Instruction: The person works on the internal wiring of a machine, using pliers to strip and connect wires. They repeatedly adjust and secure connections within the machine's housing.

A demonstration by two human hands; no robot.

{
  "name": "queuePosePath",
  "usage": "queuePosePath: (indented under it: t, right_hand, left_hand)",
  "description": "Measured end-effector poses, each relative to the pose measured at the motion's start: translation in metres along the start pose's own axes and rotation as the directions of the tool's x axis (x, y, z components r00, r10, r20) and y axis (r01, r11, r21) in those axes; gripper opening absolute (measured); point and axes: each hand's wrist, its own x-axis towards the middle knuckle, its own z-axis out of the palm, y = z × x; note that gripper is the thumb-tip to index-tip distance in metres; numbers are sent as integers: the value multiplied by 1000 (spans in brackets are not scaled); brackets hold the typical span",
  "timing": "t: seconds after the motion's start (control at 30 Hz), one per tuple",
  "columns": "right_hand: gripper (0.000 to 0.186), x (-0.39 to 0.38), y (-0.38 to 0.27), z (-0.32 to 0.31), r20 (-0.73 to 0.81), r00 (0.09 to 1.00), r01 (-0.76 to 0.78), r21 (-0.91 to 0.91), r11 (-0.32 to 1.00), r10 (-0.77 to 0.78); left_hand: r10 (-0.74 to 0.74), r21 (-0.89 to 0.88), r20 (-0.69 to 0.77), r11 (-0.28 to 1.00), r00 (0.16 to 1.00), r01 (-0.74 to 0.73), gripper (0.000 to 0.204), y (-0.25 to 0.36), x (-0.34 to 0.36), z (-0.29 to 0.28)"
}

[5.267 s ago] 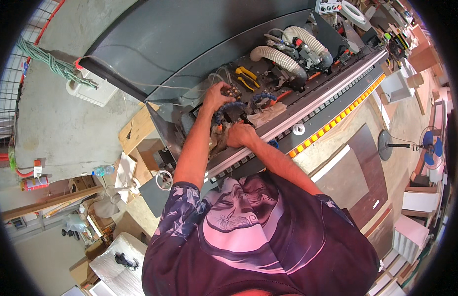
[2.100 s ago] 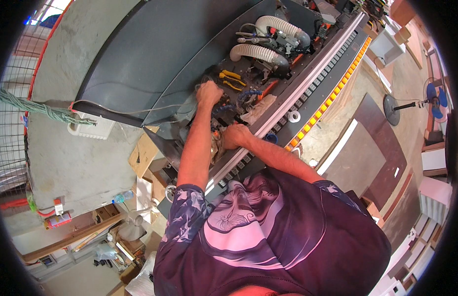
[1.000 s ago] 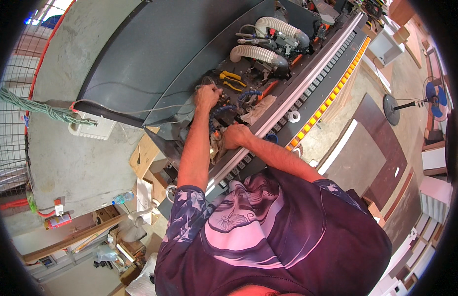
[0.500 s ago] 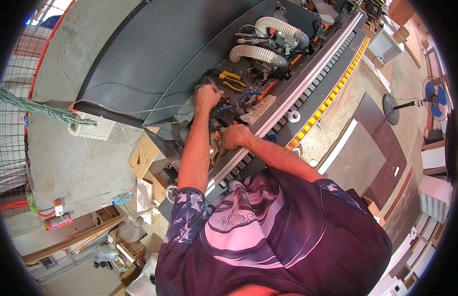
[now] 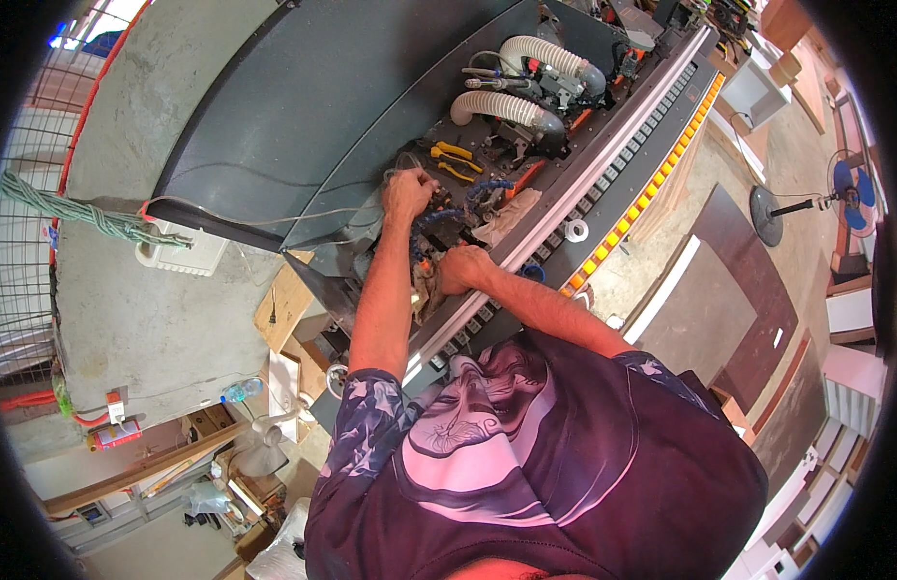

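Note:
Both my hands reach into the open bed of a long grey machine (image 5: 603, 159). My left hand (image 5: 407, 191) is closed, its fingertips pinched among parts by the grey cover; what they hold, if anything, is too small to make out. Closer to me, my right hand (image 5: 465, 268) is curled over the mechanism, against a crumpled tan rag (image 5: 427, 290) that sticks out on its left. Its fingertips are hidden. Blue coiled hoses (image 5: 441, 215) run between the hands. Yellow-and-black pliers (image 5: 455, 160) lie just beyond my left hand.
Two ribbed white ducts (image 5: 511, 104) arch over the far mechanism. Tan crumpled material (image 5: 509, 218) lies beside the pale rail. A thin cable (image 5: 274, 219) crosses the open grey cover (image 5: 303, 106). A white ring-shaped roll (image 5: 576, 230) sits on the front ledge. A fan (image 5: 852, 198) stands right.
My left hand has shifted very slightly, staying at the same spot by the cover. The right hand holds its place.

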Motion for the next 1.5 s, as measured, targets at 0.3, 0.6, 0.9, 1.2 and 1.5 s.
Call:
queuePosePath:
  t: [0.3, 0.6, 0.9, 1.2, 1.5]
  right_hand:
    - [38, 3, 2, 7, -37, 999, 20, 19, 1000, -20]
    - [37, 4, 4, 9, -73, 997, 9, 29, 1000, -7]
    - [41, 1, 4, 2, -21, 1000, -13, 36, 999, 14]
    - [40, 3, 2, 5, -27, 1000, -5, 18, 1000, 5]
    - [39, -3, 5, -1, -27, 999, -18, 32, 999, 19]
  left_hand:
    - [-17, 25, 3, 1000, 1000, 17, 29, -1, -2, -2]
    - [58, -59, -11, 997, 998, -59, 28, -4, 5, 4]
    - [-16, 27, 35, 1000, 999, 15, 33, 0, 13, 5]
    - [-88, 102, 91, 992, 992, 79, 55, -5, 21, 9]
    - [-133, 45, 55, 990, 990, 130, 64, 12, 12, 6]
